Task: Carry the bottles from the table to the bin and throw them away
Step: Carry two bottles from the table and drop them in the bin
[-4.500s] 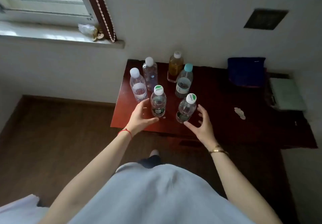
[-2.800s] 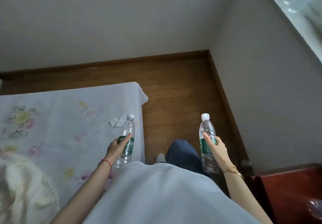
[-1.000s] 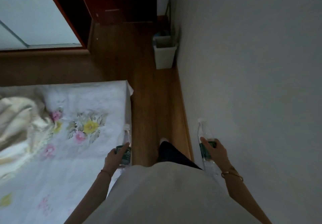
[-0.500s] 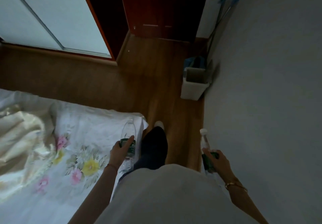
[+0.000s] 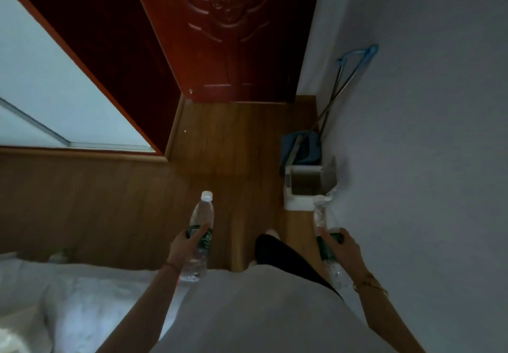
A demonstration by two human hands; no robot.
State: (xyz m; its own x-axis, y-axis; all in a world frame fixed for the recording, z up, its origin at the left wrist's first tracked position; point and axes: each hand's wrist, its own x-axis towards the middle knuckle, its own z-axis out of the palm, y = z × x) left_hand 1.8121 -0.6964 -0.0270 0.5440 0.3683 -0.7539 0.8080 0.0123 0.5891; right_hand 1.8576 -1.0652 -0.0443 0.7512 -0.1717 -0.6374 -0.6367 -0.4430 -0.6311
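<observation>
The wooden floor (image 5: pixel 220 144) ran toward a dark red door (image 5: pixel 220 36) at twelve o'clock. A white bin (image 5: pixel 299 203) stood on it at one o'clock, against the wall. A bed (image 5: pixel 82 297) with white sheets sat at seven o'clock.

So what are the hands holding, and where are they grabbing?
Each hand, left and right, grips a clear bottle around its green-labelled middle.

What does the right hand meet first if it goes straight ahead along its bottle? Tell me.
Most likely the bin: the right hand holds its bottle with the top pointing at the bin's near rim. Depth is unclear.
</observation>
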